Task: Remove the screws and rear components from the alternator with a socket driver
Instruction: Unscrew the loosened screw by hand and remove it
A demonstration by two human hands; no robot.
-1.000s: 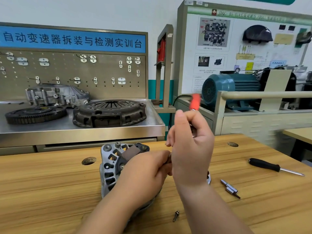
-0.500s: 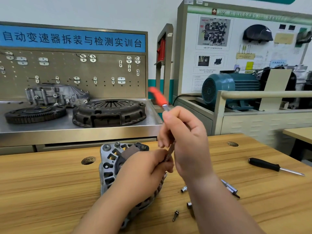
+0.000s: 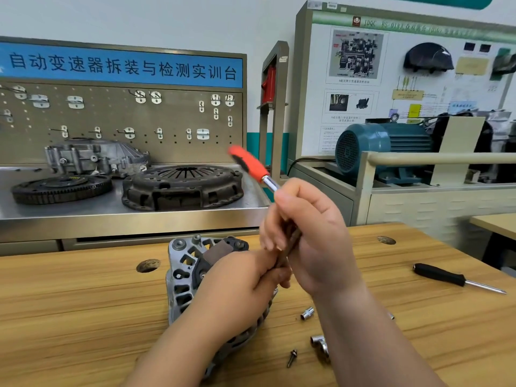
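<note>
The left hand is clasping the grey cast-metal alternator, probably heavy and rigid, at the middle of the wooden table. The right hand is gripping the slim shaft of the red-handled socket driver.

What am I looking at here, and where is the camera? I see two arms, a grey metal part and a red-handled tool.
No robot here: a person works with bare hands, and the one camera sits on their head, looking forward and down. The left hand grips the grey alternator on the wooden bench. The right hand holds a socket driver by its shaft, red handle tilted up and away. Loose on the bench lie a screw, a few small sockets and a black screwdriver. Behind, a steel table carries clutch parts.
</note>
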